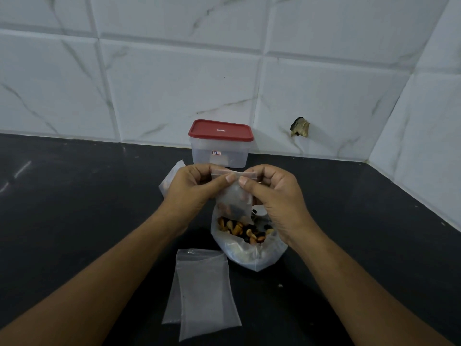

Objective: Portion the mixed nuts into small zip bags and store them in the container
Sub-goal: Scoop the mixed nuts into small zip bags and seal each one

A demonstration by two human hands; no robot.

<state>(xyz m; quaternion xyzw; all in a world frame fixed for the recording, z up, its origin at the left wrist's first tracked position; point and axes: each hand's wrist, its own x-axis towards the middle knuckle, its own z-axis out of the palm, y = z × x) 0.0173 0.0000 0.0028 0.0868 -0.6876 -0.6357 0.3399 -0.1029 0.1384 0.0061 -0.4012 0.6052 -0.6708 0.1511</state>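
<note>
Step in hand: sealing, most likely. The left hand [189, 188] and right hand [277, 196] each pinch the zip strip of a small zip bag [234, 203], part-filled with nuts, above the open bag of mixed nuts [249, 248]. The next move probably requires pressing the strip closed end to end. The container [219, 153] at the back of the counter [74, 208] has its lid [220, 129] on.

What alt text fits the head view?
The left hand and right hand pinch the zip strip of a small zip bag holding a few nuts, above an open bag of mixed nuts on a dark counter. Nearer lie empty zip bags; a red-lidded container stands closed behind.
</note>
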